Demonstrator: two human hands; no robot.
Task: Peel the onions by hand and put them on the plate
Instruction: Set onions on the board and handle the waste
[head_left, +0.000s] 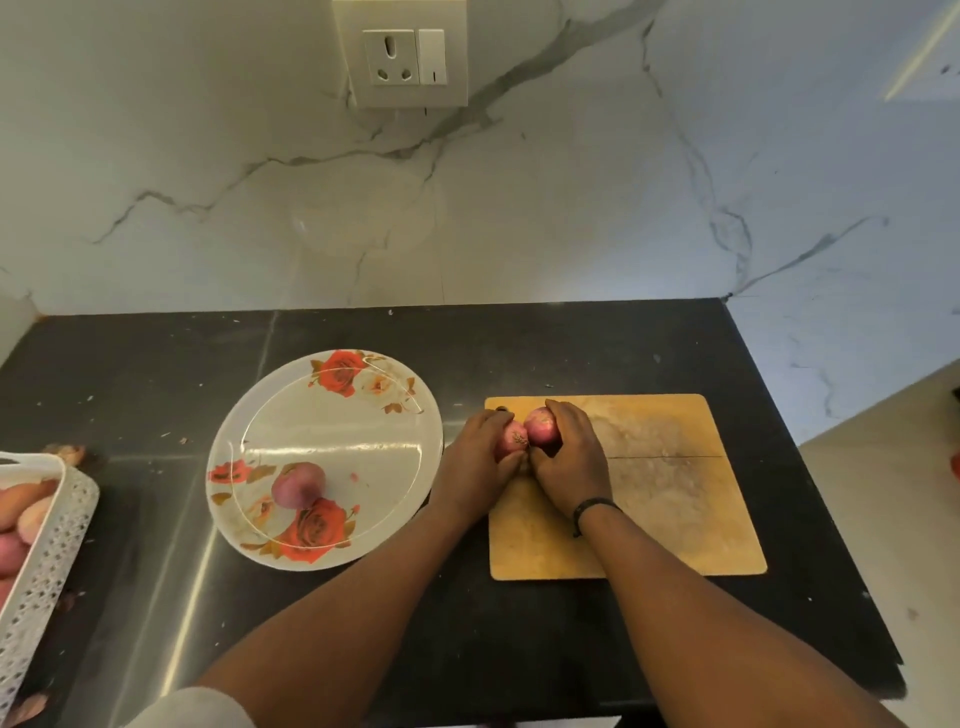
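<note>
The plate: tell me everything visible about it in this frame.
The plate is round and white with a glossy, plastic-like surface, printed with red and pale roses and brown leaves near its far and near edges. It lies flat on the dark countertop, left of the wooden cutting board and apart from it. One peeled purplish onion rests on its near-left part, with a small pink scrap beside it. The left hand is near its right rim; contact cannot be told.

- My left hand (480, 457) curls around one onion (514, 435), fingers wrapped over its far side.
- My right hand (569, 452) curls around a second onion (540, 427), touching the first.
- Both forearms reach forward, converging so the hands meet thumb to thumb.
- A dark band (592, 506) circles my right wrist.
</note>
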